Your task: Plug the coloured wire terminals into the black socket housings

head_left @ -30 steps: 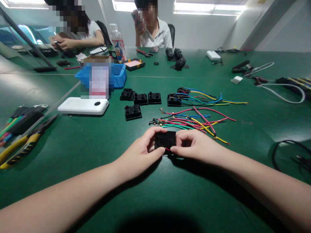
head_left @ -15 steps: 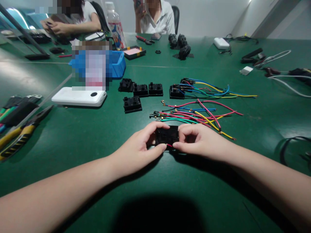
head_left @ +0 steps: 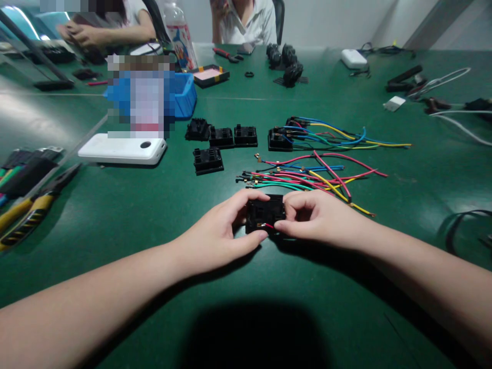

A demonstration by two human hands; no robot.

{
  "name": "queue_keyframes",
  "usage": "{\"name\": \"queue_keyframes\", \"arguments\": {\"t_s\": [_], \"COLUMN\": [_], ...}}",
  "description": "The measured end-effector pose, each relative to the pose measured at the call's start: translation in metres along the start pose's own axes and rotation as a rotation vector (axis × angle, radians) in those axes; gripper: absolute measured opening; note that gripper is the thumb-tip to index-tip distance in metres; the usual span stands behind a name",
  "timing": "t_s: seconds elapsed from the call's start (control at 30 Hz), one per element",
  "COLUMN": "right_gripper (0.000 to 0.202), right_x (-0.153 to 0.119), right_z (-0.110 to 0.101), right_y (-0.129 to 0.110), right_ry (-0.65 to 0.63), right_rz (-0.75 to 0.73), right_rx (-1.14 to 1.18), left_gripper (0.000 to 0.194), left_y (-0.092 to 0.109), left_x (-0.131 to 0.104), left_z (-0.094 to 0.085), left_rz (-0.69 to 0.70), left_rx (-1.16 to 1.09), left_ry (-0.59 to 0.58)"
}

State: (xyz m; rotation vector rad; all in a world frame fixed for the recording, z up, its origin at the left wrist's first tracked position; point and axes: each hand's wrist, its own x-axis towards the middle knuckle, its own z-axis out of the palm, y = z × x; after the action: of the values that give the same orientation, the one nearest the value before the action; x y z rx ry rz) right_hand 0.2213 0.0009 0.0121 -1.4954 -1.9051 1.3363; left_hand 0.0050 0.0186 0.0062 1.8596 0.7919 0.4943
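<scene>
My left hand (head_left: 234, 223) grips a black plastic housing (head_left: 265, 211) by its left side, thumb along the near edge and fingers on the far edge. Pinched in my right hand (head_left: 307, 212) is a red wire (head_left: 269, 226); its metal terminal lies over the near part of the housing. The right fingers also rest at the housing's right side. Beyond my hands lies a loose bundle of wires (head_left: 292, 177) in red, blue, green, yellow and black. Several similar black housings (head_left: 208, 160) stand further left, and a housing with wires fitted (head_left: 280, 139) sits behind the bundle.
Pliers with yellow-black handles (head_left: 40, 210) lie at the left, near a white power bank (head_left: 121, 149). Behind it stands a blue bin (head_left: 184, 97). A bottle (head_left: 180, 38) and black-rimmed tray (head_left: 209, 76) are further back. Two people sit across the table. Cables (head_left: 461, 120) lie right.
The left thumb has shifted off the red wire's end to the housing's near edge, and the metal terminal now shows. The whole view has shifted slightly.
</scene>
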Motion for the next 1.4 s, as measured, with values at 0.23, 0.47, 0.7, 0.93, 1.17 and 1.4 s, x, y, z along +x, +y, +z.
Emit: {"name": "queue_keyframes", "arguments": {"t_s": [0.23, 0.47, 0.7, 0.93, 1.17, 1.4], "right_gripper": [0.036, 0.034, 0.034, 0.033, 0.034, 0.034], "right_x": [0.0002, 0.0003, 0.0003, 0.0008, 0.0007, 0.0004], "right_z": [-0.0007, 0.0004, 0.0007, 0.0012, 0.0014, 0.0021], "right_y": [-0.0001, -0.0005, -0.0003, 0.0011, 0.0015, 0.0002], "right_ry": [0.003, 0.005, 0.017, 0.027, 0.032, 0.042], "right_rz": [0.026, 0.024, -0.01, -0.019, -0.023, -0.019], "right_rx": [-0.038, -0.043, -0.053, -0.052, -0.052, -0.066], "left_gripper": [0.036, 0.035, 0.035, 0.035, 0.035, 0.033], "left_y": [-0.0007, -0.0027, -0.003, -0.0036, -0.0034, -0.0031], "left_x": [-0.0006, -0.0012, -0.0012, -0.0014, -0.0011, -0.0012], "left_z": [-0.0012, -0.0012, -0.0014, -0.0012, -0.0013, -0.0015], "left_rz": [0.0, -0.007, -0.012, -0.003, -0.014, -0.017], "left_rx": [0.047, 0.06, 0.056, 0.047, 0.057, 0.067], "left_ry": [0.009, 0.016, 0.006, 0.001, -0.001, -0.007]}}
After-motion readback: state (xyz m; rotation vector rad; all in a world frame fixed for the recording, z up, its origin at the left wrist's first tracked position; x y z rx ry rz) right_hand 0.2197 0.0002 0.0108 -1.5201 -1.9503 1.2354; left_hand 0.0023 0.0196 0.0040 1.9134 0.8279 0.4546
